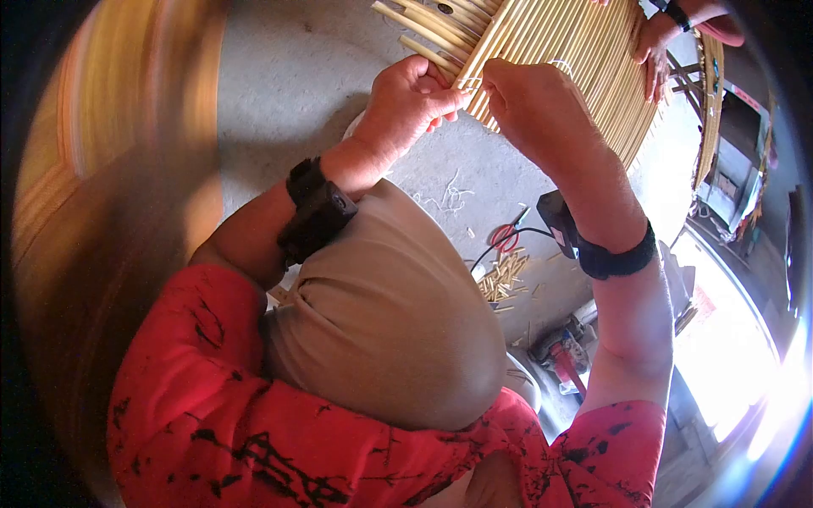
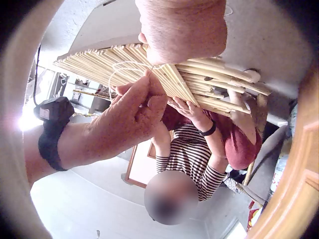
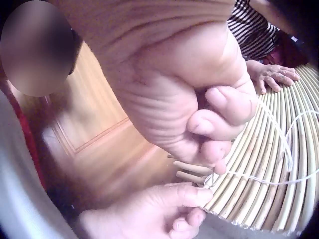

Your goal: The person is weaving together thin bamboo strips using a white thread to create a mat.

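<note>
Right hand (image 1: 542,106) has its fingers curled in and pinches a thin needle (image 3: 213,176) at the near left corner of the stick panel (image 1: 563,51). Left hand (image 1: 398,110) grips that same corner, thumb pressed on the end stick, just below the right hand. White thread (image 3: 264,180) runs from the corner across the panel and loops loosely over the sticks. Panel is thin sticks side by side, held up above the floor (image 1: 279,76); thicker crosswise sticks (image 1: 440,34) jut out past its left edge. Second person's hand (image 1: 654,55) rests flat on the panel near the far right edge, dark band on the wrist; striped shirt (image 2: 187,149) behind. On the floor below the panel's near edge: white thread scraps (image 1: 449,196), red-handled scissors (image 1: 506,239), then a pile of cut stick pieces (image 1: 504,279) just beside the scissors. Wood-grain surface (image 1: 144,127) at far left, blurred.
</note>
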The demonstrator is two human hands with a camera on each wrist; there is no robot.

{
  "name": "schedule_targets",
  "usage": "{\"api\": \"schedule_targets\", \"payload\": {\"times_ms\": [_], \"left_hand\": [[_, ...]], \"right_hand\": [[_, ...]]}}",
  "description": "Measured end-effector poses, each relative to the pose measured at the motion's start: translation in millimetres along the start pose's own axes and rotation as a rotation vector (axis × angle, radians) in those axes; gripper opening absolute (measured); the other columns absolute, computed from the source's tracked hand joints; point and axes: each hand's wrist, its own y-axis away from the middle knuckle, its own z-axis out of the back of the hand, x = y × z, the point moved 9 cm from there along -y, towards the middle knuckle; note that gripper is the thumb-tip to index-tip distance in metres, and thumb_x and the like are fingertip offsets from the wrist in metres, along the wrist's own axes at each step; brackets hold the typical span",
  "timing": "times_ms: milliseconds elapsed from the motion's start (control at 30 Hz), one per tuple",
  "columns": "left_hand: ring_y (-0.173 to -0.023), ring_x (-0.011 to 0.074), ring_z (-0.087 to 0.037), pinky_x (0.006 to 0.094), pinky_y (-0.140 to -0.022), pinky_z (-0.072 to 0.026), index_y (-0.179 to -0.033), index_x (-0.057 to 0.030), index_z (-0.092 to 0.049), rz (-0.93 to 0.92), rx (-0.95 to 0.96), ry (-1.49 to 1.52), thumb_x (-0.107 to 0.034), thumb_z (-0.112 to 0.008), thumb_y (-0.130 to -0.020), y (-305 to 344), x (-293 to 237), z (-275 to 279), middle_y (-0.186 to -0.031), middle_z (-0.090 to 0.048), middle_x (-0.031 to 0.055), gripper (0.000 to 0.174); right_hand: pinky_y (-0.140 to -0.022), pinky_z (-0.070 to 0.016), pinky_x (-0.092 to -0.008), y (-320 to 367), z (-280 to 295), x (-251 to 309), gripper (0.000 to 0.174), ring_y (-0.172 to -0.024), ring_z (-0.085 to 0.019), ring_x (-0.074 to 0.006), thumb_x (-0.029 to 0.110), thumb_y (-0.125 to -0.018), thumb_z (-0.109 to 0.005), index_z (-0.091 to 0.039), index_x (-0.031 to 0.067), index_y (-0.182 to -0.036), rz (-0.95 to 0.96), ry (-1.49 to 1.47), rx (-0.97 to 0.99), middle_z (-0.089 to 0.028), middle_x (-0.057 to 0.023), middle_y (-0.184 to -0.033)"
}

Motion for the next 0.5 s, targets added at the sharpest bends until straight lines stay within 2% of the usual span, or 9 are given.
{"api": "schedule_targets", "payload": {"times_ms": [33,67,133,367,500], "left_hand": [[-0.055,0.0061,-0.053,0.0186,-0.045,-0.041,-0.082,-0.0027,-0.055,0.016,-0.004,0.017,-0.013,-0.065,-0.077,-0.2,1.6,0.7,-0.067,-0.06,0.0049,0.015],[-0.055,0.0061,-0.053,0.0186,-0.045,-0.041,-0.082,-0.0027,-0.055,0.016,-0.005,0.017,-0.013,-0.065,-0.077,0.0,0.9,0.9,-0.067,-0.06,0.0049,0.015],[-0.055,0.006,-0.053,0.0183,-0.046,-0.041,-0.081,-0.0031,-0.055,0.022,0.003,0.048,-0.012,-0.064,-0.077,0.5,-0.4,-0.5,-0.067,-0.06,0.005,0.014],[-0.055,0.0061,-0.052,0.0183,-0.045,-0.0406,-0.081,-0.0031,-0.055,0.004,0.003,0.033,-0.011,-0.063,-0.078,-2.7,5.4,0.7,-0.067,-0.059,0.0048,0.012],[-0.054,0.0063,-0.052,0.0186,-0.044,-0.0399,-0.08,-0.0031,-0.054,-0.004,-0.009,0.095,-0.01,-0.063,-0.077,-2.0,5.0,0.6,-0.067,-0.059,0.0046,0.011]], "right_hand": [[-0.061,-0.0502,-0.0416,-1.0,0.1,-0.5,0.011,-0.069,-0.062,-0.0339,0.006,-0.07,-0.053,-0.06,-0.0004,-0.074,-0.029,0.004,-0.009,-0.059,-0.021,-0.066],[-0.061,-0.0502,-0.0416,-1.1,-1.4,-1.8,0.011,-0.069,-0.062,-0.0339,0.006,-0.07,-0.053,-0.06,-0.0004,-0.074,-0.028,0.004,-0.009,-0.059,-0.021,-0.066],[-0.054,-0.0455,-0.0421,-2.0,-1.8,-1.4,0.008,-0.06,-0.058,-0.0359,0.008,-0.078,-0.053,-0.054,0.0013,-0.074,0.026,-0.044,-0.036,-0.055,-0.0194,-0.062],[-0.055,-0.0452,-0.0431,-7.4,-2.5,2.9,0.009,-0.06,-0.057,-0.0369,0.007,-0.077,-0.052,-0.054,-0.0002,-0.071,0.071,-0.055,-0.022,-0.054,-0.0201,-0.06],[-0.056,-0.0456,-0.0426,-9.0,-5.9,6.6,0.01,-0.062,-0.058,-0.0365,0.007,-0.077,-0.052,-0.055,-0.0004,-0.07,0.036,0.0,0.022,-0.055,-0.0207,-0.062]]}}
